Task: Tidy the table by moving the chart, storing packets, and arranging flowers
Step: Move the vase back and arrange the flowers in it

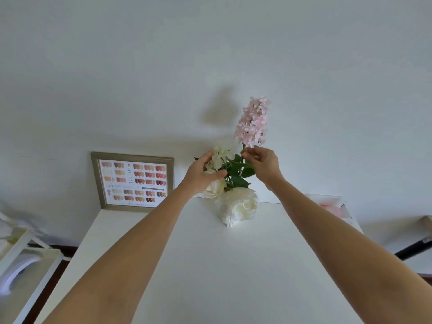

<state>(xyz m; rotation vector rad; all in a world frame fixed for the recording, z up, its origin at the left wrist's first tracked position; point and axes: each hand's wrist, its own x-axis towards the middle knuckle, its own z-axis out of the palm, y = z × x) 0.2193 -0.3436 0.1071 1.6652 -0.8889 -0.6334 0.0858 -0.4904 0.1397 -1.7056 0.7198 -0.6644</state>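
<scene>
A white vase (230, 222) stands at the back of the white table (198, 265), holding white roses (240, 203) and green leaves. My right hand (264, 164) pinches the stem of a tall pink flower spike (253, 122) just under its blossoms, keeping it upright above the bunch. My left hand (202, 175) cups the small white blossoms (219, 157) on the left side of the bunch. A framed nail-colour chart (133, 181) leans against the wall at the table's back left corner.
A clear box with pink contents (332, 208) sits at the table's back right edge. To the left stands a white trolley with trays (21, 260). A dark rod (411, 250) shows at the far right. The wall is close behind the vase.
</scene>
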